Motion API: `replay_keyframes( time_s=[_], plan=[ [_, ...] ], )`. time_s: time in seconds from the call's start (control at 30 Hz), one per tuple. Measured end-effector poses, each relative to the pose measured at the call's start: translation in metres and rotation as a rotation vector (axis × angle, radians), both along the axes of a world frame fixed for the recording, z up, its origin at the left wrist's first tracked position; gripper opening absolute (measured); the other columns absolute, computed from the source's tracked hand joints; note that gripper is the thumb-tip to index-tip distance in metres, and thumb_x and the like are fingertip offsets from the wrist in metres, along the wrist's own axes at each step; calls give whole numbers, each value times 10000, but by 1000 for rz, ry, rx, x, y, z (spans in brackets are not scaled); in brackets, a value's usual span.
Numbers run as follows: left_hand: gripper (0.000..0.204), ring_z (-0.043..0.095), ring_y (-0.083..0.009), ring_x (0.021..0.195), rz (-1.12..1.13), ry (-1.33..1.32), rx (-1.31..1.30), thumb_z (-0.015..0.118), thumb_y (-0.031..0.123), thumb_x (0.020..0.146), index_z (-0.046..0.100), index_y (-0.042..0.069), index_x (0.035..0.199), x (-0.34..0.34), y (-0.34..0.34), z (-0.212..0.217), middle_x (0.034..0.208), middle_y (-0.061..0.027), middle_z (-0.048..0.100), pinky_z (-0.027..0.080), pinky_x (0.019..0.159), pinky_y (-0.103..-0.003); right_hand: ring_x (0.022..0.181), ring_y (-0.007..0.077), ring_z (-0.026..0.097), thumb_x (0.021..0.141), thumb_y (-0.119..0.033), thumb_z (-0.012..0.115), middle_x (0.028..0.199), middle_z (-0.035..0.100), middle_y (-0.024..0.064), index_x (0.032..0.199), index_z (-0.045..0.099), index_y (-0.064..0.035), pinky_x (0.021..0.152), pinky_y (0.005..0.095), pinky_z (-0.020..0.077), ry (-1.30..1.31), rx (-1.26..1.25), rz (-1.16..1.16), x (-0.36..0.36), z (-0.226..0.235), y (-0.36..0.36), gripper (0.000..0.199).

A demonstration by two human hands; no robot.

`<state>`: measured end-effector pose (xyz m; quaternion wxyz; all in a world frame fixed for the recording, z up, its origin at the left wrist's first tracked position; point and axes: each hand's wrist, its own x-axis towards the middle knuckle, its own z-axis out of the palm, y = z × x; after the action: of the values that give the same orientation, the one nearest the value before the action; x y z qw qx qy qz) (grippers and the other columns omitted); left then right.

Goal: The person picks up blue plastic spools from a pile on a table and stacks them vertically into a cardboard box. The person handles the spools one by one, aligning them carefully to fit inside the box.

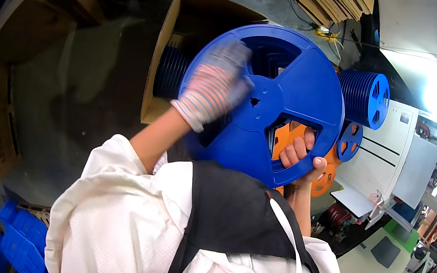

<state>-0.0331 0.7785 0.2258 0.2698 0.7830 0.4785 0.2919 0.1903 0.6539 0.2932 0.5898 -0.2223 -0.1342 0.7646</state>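
While the right grip point(302, 153) is closed on the lower-right rim of the large blue reel point(270, 102), fingers showing in a window and thumb at the outer edge, the gloved left grip point(217, 81) lies over the reel's left side. It is blurred, and we cannot tell whether it clasps anything. We find the reel tilted toward the wearer, in front of the open carton point(157, 86).

For sound handling, we advise holding the rim firmly so that the reel cannot tip, keeping the gloved palm flat and sharing the load between both sides.

We note that the reel hides much of the carton's interior; dark blue discs point(171, 71) show only partly, left of it. Orange reels point(324, 180) beyond its lower right are largely covered. We cannot establish whether the reel is single or the front of several.
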Motion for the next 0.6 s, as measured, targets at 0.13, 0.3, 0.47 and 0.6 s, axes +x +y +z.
replay_keyframes(
  time_s=[0.13,0.3,0.47,0.6],
  plan=[
    [647,368,-378,1350,-113,71,13,589,320,848,419,4,1386,10,-18,15,1453,-234,384,223,1157,-458,503,102,347,729,-185,637,625,356,-19,904,402,-121,487,272,344,-9,-44,-2,-1,-3,2,300],
    [604,396,-341,1341,-243,-30,177,588,330,852,450,41,1365,18,-22,24,1416,-200,441,261,1143,-440,507,87,378,765,-185,653,636,365,-25,905,387,-122,497,253,363,-14,-38,-12,-5,-2,0,308],
    [558,293,-355,1392,283,303,-337,347,418,1002,405,51,1419,-90,7,-134,1485,-187,358,247,1147,-402,507,97,339,766,-189,642,642,335,-26,902,397,-102,502,257,333,-13,-77,-168,-5,0,-7,293],
    [477,410,-374,1311,369,132,-110,523,338,947,513,59,1334,-107,-14,-116,1374,-201,491,338,1095,-416,572,89,339,789,-185,623,697,328,-16,911,405,-89,536,259,329,111,-78,-261,8,-15,0,267]
  ],
)
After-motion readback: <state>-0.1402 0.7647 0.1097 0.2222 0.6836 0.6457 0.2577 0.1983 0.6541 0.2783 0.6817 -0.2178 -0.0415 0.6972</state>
